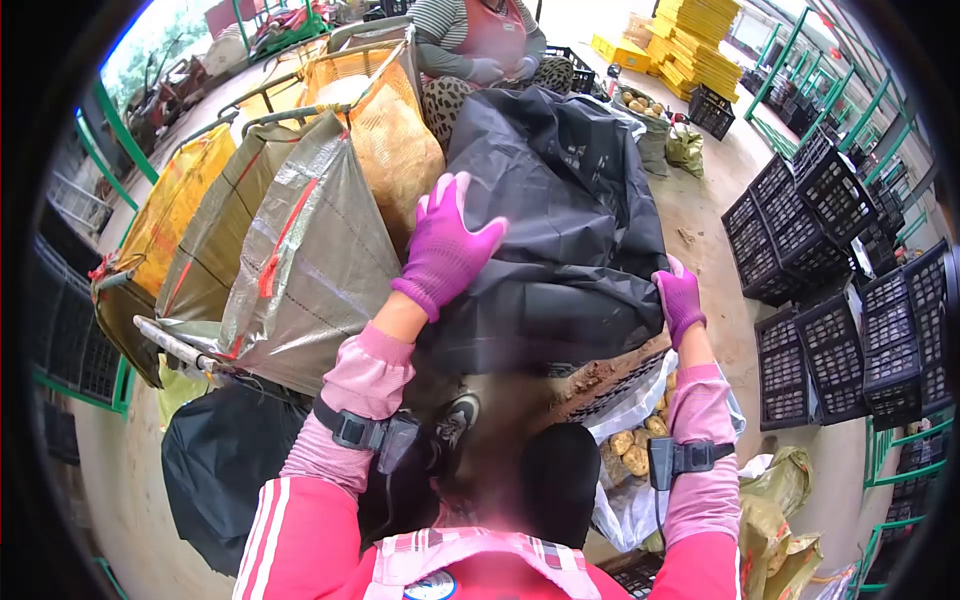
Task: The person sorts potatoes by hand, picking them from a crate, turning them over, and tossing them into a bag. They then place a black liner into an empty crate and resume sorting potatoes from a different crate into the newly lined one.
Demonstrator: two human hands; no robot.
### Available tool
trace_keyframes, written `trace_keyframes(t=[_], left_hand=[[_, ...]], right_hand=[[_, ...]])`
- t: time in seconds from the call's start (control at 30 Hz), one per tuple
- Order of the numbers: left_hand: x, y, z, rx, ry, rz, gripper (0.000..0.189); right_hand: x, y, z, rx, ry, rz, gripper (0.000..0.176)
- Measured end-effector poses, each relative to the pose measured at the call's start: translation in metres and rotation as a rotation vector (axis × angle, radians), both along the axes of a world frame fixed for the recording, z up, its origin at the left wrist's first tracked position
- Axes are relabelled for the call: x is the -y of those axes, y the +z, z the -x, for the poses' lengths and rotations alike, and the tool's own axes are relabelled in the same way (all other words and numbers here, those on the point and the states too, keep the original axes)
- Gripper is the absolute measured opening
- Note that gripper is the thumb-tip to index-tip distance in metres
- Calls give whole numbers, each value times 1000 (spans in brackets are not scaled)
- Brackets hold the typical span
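Observation:
A wrinkled black sheet, cloth or plastic, is draped over something bulky in front of me; what lies under it is hidden. My left hand, in a purple knitted glove, is at the sheet's left side with its fingers spread. At the sheet's right edge, my right hand in a matching glove has its fingers curled over the border and grips it. Below the right forearm, potatoes show in a crate lined with white plastic.
Grey and orange sacks on metal frames stand close on the left. Stacked black crates line the right side. Across the sheet sits a co-worker with gloved hands together. Yellow crates are piled behind. Crumpled sacks lie at lower right.

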State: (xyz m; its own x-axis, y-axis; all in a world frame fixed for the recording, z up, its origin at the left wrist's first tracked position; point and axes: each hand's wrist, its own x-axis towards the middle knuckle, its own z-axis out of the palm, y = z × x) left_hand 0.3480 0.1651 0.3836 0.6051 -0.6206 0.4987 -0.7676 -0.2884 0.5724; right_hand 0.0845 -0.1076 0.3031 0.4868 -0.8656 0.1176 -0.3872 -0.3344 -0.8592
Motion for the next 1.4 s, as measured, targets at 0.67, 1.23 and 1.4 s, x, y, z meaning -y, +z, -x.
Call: trace_keyframes(t=[0.67, 1.23, 1.4], left_hand=[[-20, -26, 54, -529, -414, 314, 79], [13, -31, 173, -623, -912, 86, 85], [40, -40, 189, -730, -848, -125, 82]], right_hand=[[-17, 14, 93, -195, -31, 174, 43], [-148, 22, 320, 6, -669, -164, 35], [-153, -8, 325, 22, -663, -238, 37]])
